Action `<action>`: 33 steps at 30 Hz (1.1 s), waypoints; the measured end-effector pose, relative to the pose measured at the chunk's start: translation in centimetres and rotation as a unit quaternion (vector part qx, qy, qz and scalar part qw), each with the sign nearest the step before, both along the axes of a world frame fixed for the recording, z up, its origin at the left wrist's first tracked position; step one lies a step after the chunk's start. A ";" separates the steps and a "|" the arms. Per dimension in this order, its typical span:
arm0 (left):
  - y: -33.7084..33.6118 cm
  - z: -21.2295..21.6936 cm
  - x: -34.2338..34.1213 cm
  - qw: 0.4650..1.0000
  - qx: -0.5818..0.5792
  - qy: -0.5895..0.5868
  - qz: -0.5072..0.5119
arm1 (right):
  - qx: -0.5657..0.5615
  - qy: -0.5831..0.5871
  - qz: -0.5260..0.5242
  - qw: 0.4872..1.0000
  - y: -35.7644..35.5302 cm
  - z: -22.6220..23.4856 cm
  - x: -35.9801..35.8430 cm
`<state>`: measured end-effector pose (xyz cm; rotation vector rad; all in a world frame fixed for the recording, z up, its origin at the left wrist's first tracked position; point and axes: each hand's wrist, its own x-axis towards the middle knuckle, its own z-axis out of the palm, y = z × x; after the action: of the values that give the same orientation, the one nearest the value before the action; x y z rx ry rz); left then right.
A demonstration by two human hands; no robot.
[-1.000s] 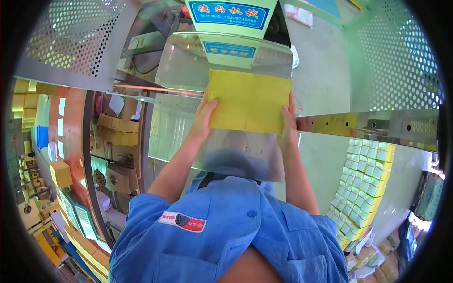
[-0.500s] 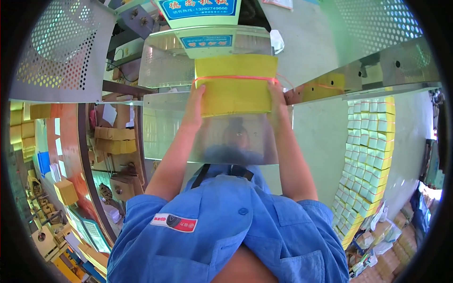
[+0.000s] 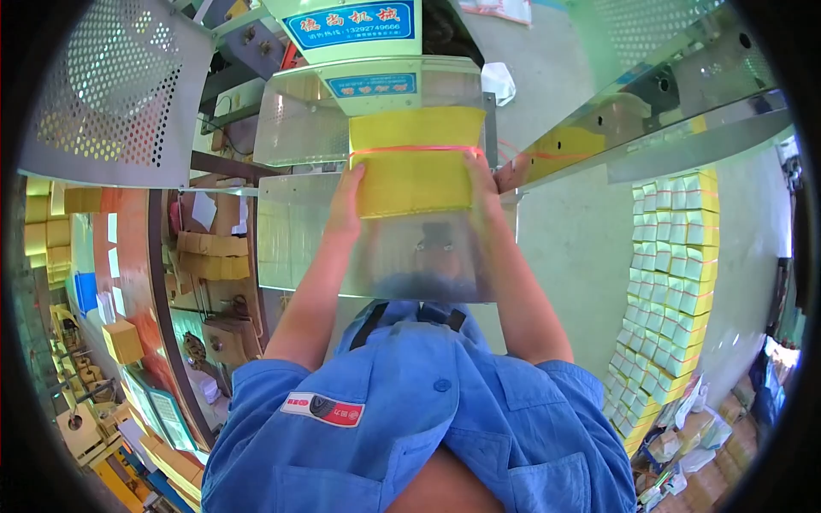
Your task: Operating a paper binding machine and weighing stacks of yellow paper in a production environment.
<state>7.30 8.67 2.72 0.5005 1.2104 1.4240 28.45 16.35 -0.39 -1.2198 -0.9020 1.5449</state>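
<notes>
Between my two hands is a yellow paper bundle [image 3: 414, 184], with a pink band [image 3: 428, 148] running across its middle. My left hand [image 3: 349, 192] grips the bundle's left edge, and my right hand [image 3: 481, 184] grips its right edge. Both thumbs lie along the sides; the other fingers are mostly hidden behind or under the paper. The bundle is over a shiny metal machine table [image 3: 299, 231], close to the slot between its near and far plates. Whether it rests on the metal I cannot tell.
A machine housing with a blue label [image 3: 351, 26] rises beyond the table. Perforated metal guards [image 3: 120, 103] flank it. Rows of banded yellow-and-white bundles [image 3: 667, 282] stand on the floor at right. On the left are a reddish bench [image 3: 141, 256] and a yellow block [image 3: 122, 342].
The bundle and both hands have shifted slightly left and a little nearer in the picture. The whole view has turned slightly too. My grip looks the same.
</notes>
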 end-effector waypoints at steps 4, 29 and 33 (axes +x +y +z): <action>-0.3 0.4 -0.2 1.000 0.013 0.007 -0.017 | 0.018 0.017 0.002 1.000 -0.5 2.3 -0.1; -8.9 2.8 -8.8 0.968 0.011 0.238 -0.082 | -0.067 -0.267 0.051 0.960 -13.9 7.9 -0.8; -8.4 3.9 -9.2 0.974 -0.016 0.185 -0.130 | -0.069 -0.030 -0.131 0.988 -15.4 3.7 2.9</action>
<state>-1.92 0.22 6.60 0.8963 1.3994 1.1137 31.33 0.93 3.30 -1.4288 -0.6497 1.3823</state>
